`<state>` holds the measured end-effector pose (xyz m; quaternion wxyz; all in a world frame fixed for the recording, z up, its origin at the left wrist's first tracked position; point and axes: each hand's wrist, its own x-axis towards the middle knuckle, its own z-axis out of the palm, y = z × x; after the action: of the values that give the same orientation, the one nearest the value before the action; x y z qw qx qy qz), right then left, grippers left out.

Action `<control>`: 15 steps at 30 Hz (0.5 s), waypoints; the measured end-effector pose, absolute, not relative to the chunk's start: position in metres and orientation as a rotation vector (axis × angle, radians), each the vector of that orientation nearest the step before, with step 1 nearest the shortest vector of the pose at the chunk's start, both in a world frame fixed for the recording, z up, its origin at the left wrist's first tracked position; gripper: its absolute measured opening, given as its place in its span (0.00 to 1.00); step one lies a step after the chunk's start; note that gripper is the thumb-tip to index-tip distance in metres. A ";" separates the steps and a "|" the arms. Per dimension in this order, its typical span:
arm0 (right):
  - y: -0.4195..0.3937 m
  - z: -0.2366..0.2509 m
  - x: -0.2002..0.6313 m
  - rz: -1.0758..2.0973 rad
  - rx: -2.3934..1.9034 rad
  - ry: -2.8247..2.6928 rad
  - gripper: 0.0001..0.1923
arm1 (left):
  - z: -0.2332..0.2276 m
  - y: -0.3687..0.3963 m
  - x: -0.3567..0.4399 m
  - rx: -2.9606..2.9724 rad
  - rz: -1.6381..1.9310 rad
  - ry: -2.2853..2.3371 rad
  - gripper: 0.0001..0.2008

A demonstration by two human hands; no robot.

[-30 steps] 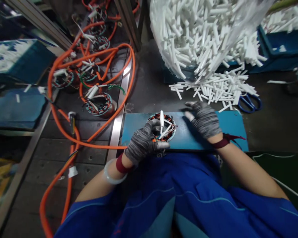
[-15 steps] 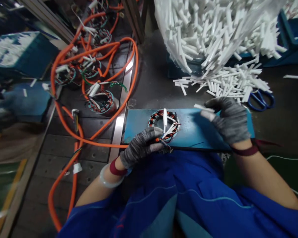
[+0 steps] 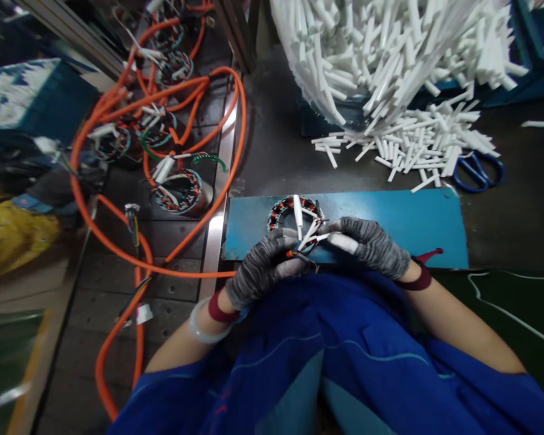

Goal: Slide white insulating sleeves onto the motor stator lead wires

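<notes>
Head view: a wound stator [image 3: 294, 219] lay on the near left part of a blue board [image 3: 403, 220]. The gloved left hand [image 3: 265, 269] was closed on the stator's near edge and its lead wires. The gloved right hand [image 3: 372, 244] pinched a white sleeve [image 3: 340, 240] beside those leads. Loose white sleeves [image 3: 417, 148] lay heaped beyond the board, blue scissors [image 3: 478, 172] just beside them.
</notes>
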<state>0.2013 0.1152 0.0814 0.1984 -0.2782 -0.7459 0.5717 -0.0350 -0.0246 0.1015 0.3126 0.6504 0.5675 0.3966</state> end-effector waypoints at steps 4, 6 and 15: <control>0.114 0.097 0.194 1.530 -0.734 -2.230 0.17 | 0.094 -0.026 -0.005 1.969 1.033 1.887 0.23; 0.112 0.104 0.191 1.402 -0.790 -2.281 0.15 | 0.092 -0.025 0.004 2.080 1.004 2.056 0.21; 0.089 0.082 0.196 2.146 -0.784 -1.749 0.21 | 0.077 -0.024 0.000 2.339 1.079 2.059 0.08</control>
<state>0.1965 0.0890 0.0817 0.1319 -0.2700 -0.6026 0.7393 -0.0003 -0.0243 0.0770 -0.0779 0.7072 0.6225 0.3261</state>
